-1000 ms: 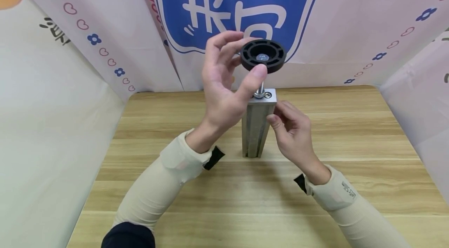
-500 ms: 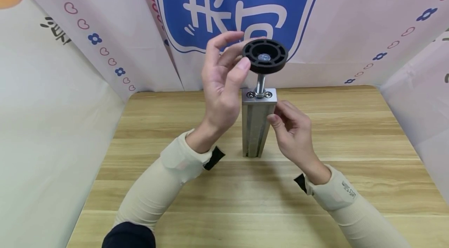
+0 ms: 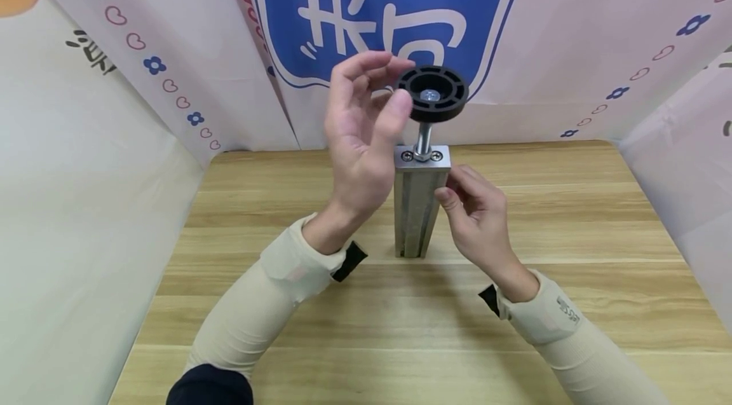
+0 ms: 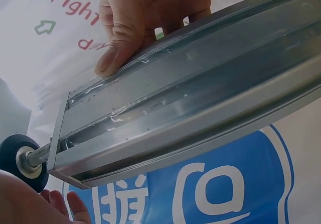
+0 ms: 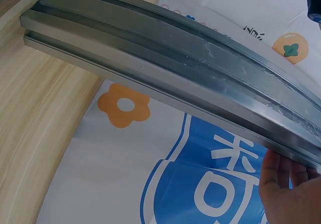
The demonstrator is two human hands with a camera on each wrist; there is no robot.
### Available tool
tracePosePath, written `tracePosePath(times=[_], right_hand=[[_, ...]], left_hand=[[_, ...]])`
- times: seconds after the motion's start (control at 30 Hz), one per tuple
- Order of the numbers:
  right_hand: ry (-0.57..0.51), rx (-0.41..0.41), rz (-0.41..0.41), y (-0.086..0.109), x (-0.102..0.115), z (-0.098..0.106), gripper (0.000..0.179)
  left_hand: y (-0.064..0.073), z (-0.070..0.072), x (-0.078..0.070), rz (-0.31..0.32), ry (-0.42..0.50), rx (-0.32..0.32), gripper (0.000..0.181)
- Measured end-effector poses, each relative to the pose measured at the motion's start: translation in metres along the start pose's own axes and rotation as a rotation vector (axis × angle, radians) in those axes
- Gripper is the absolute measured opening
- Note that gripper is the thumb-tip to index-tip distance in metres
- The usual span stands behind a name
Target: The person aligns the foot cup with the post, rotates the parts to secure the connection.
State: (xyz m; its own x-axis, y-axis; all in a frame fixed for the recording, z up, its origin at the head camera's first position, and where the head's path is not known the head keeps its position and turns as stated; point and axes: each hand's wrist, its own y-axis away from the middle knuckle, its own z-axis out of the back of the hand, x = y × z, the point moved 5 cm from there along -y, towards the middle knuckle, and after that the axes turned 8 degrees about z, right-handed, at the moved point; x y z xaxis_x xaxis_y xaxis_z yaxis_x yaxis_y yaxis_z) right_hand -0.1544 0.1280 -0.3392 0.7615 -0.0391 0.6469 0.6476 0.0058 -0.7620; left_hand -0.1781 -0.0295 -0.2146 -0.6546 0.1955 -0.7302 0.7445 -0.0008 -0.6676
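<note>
In the head view, an aluminium profile (image 3: 415, 214) stands upright on the table. A metal end plate (image 3: 423, 162) with two screws caps its top. From the plate rises a threaded stem (image 3: 423, 138) carrying a round black levelling foot (image 3: 439, 114). My left hand (image 3: 363, 144) has its thumb at the foot's near left rim and bent fingers behind it; exact fingertip contact is partly hidden. My right hand (image 3: 477, 220) grips the profile's right side below the plate, thumb in front. In the left wrist view, the right thumb (image 4: 114, 58) presses along the profile's edge.
The wooden table (image 3: 343, 341) lies beneath. Close behind it hangs a printed cloth (image 3: 549, 74) with a blue sign, and cloth walls (image 3: 86, 201) rise at both sides. Black straps (image 3: 349, 260) stick out from the wrist bands.
My left thumb has slid from the foot's front to its left rim, uncovering the stem. The left fingers straightened, then bent in again towards the foot. My right hand and the profile stay put.
</note>
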Motion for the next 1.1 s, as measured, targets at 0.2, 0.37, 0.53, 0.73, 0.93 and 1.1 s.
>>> tracePosePath(times=[0.2, 0.37, 0.53, 0.73, 0.93, 1.1], right_hand=[[-0.019, -0.001, 0.021, 0.0002, -0.0005, 0.0003, 0.042], [-0.020, 0.002, 0.025, 0.0006, -0.0010, 0.0004, 0.043], [-0.008, 0.004, 0.019, 0.0005, -0.0003, 0.0001, 0.041], [0.016, 0.004, 0.002, 0.0000, -0.0003, 0.0001, 0.039], [0.026, 0.005, 0.000, 0.0000, -0.0005, 0.0003, 0.043], [0.030, 0.012, 0.001, -0.0006, -0.0006, 0.0003, 0.047]], left_hand=[[-0.0013, -0.0038, 0.0004, -0.029, -0.115, 0.028, 0.068], [-0.0009, -0.0033, 0.0009, -0.035, -0.124, 0.016, 0.068], [-0.0001, -0.0019, 0.0031, -0.030, -0.110, 0.019, 0.061], [0.0008, -0.0002, 0.0044, -0.012, -0.048, 0.042, 0.050], [0.0017, -0.0007, 0.0026, 0.043, 0.041, 0.099, 0.041], [0.0021, 0.0002, 0.0020, 0.065, 0.034, 0.094, 0.043]])
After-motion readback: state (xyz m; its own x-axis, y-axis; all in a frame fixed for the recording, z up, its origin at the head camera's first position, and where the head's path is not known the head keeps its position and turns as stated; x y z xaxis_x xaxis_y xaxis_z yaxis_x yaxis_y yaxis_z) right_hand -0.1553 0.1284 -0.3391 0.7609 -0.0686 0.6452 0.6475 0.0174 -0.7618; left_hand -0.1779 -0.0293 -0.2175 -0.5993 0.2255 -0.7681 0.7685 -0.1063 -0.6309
